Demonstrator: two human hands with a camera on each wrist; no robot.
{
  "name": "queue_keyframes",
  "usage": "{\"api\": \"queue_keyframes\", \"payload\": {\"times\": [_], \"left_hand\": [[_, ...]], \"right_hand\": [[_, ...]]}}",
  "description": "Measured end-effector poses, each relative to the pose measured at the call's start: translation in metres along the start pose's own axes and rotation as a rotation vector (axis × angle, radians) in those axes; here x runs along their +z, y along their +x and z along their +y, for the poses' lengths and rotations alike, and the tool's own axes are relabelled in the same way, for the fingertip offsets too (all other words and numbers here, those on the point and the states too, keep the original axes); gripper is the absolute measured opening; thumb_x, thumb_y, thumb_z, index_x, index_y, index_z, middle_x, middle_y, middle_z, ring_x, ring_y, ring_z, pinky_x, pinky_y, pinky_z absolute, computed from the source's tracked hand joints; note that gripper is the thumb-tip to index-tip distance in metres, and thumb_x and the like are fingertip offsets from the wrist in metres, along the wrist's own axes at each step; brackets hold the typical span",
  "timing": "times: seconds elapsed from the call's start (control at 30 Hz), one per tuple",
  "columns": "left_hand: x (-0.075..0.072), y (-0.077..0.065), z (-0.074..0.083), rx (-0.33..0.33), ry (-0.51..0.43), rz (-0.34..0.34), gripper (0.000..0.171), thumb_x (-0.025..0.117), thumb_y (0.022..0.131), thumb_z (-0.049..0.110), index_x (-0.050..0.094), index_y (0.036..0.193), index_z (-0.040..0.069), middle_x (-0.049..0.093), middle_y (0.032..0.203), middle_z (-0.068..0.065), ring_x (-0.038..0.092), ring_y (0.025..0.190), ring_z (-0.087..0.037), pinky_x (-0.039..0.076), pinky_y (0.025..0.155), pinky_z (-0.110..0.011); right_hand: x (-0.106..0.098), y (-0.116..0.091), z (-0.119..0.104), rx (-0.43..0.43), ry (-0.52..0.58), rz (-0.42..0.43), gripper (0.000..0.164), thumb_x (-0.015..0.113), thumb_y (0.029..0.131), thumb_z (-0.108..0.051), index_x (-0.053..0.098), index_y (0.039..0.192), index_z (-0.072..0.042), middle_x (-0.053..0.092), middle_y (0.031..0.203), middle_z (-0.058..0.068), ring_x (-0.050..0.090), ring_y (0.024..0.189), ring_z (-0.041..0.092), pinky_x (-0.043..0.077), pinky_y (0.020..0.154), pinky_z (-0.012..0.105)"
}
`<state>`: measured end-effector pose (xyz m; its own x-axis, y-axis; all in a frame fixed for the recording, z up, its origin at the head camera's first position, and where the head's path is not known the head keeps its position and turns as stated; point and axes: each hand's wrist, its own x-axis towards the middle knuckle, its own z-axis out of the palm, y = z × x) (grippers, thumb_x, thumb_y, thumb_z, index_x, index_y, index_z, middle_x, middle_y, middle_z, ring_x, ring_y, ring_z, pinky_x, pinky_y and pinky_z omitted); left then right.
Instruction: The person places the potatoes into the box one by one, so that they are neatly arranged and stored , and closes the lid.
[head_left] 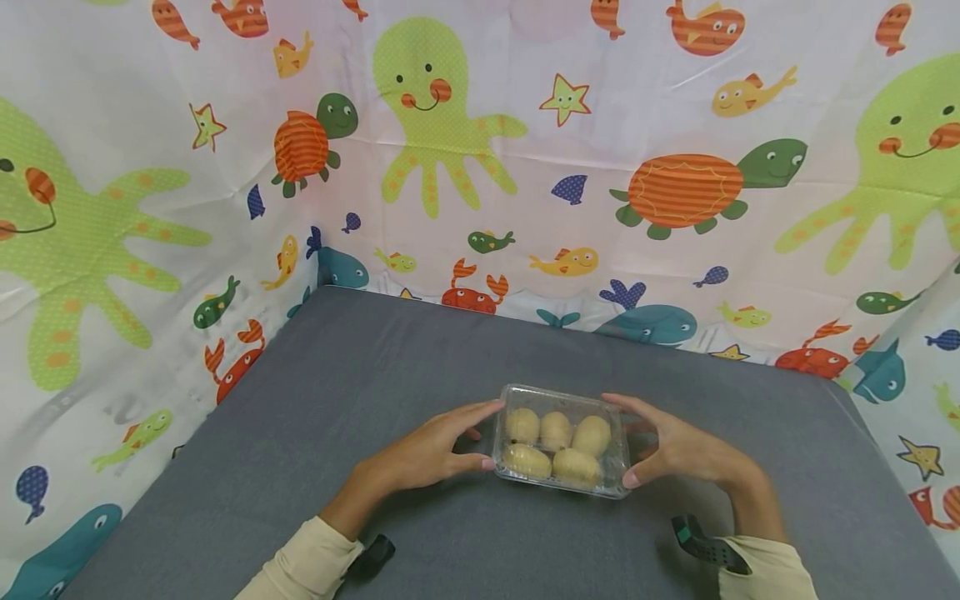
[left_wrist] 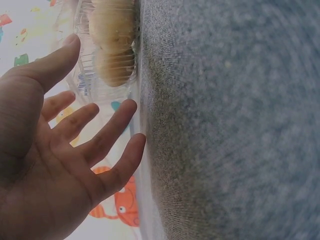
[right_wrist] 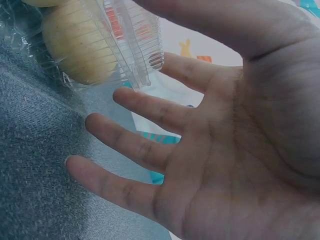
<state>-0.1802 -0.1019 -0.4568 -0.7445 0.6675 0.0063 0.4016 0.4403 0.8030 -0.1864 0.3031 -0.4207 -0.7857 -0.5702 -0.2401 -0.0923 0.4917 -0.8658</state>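
A clear plastic clamshell box [head_left: 562, 400] with a ribbed rim sits on the grey cloth. Several pale yellow, oval, potato-like pieces [head_left: 576, 468] lie inside it; their exact kind is hard to tell. At the box's left side is my left hand [head_left: 427, 450], thumb and index fingertips at its edge, the other fingers spread in the left wrist view. My right hand [head_left: 686, 450] is at the opposite side, with thumb and index at the near and far right corners. In the right wrist view its fingers [right_wrist: 135, 145] are spread and fairly straight, not wrapped round the box.
Grey cloth [head_left: 360, 358] covers the table. A white curtain [head_left: 495, 83] printed with sea animals hangs at the back and both sides. Dark straps [head_left: 708, 546] are worn near the beige sleeve cuffs.
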Motion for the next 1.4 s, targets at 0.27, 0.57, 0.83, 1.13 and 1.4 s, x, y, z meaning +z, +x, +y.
{"api": "queue_keyframes", "payload": {"times": [0.27,0.57,0.83,1.13,1.4], "left_hand": [[0.001,0.000,0.000,0.003,-0.009,0.009,0.081,0.074,0.101,0.042,0.031,0.168,0.030,0.032,0.172,0.008,0.061,0.137,-0.026,0.048,0.114,-0.050],[0.000,-0.001,0.005,-0.009,0.032,0.030,0.076,0.075,0.100,0.041,0.039,0.166,0.028,0.033,0.173,-0.001,0.062,0.135,-0.025,0.047,0.113,-0.054],[0.001,-0.002,0.008,-0.026,0.065,0.029,0.070,0.069,0.104,0.034,0.038,0.166,0.026,0.038,0.169,-0.001,0.062,0.133,-0.021,0.051,0.109,-0.053],[0.002,-0.002,0.010,-0.031,0.061,0.030,0.068,0.061,0.107,0.048,0.038,0.166,0.027,0.043,0.163,0.004,0.061,0.134,-0.018,0.051,0.109,-0.049],[0.004,-0.001,0.008,-0.013,0.059,0.045,0.070,0.063,0.106,0.050,0.039,0.166,0.025,0.056,0.149,0.003,0.063,0.127,-0.015,0.053,0.105,-0.044]], "right_hand": [[-0.001,0.000,0.001,0.008,0.015,-0.007,0.113,0.091,0.081,-0.018,0.021,0.169,-0.012,0.012,0.173,0.025,0.026,0.148,0.065,0.055,0.098,0.059],[0.000,-0.001,-0.001,0.002,0.022,-0.008,0.112,0.091,0.080,-0.017,0.023,0.169,-0.016,0.012,0.173,0.024,0.027,0.149,0.064,0.057,0.096,0.053],[0.000,-0.001,0.000,0.010,0.035,-0.009,0.112,0.091,0.080,-0.016,0.023,0.169,-0.016,0.012,0.173,0.024,0.028,0.148,0.063,0.057,0.094,0.048],[-0.001,-0.001,-0.001,0.020,0.034,-0.012,0.112,0.091,0.080,-0.017,0.023,0.169,-0.017,0.011,0.174,0.024,0.029,0.148,0.064,0.057,0.096,0.055],[-0.001,-0.001,-0.001,0.020,0.025,-0.009,0.113,0.091,0.080,-0.017,0.022,0.170,-0.014,0.010,0.174,0.025,0.030,0.147,0.065,0.056,0.097,0.057]]}}
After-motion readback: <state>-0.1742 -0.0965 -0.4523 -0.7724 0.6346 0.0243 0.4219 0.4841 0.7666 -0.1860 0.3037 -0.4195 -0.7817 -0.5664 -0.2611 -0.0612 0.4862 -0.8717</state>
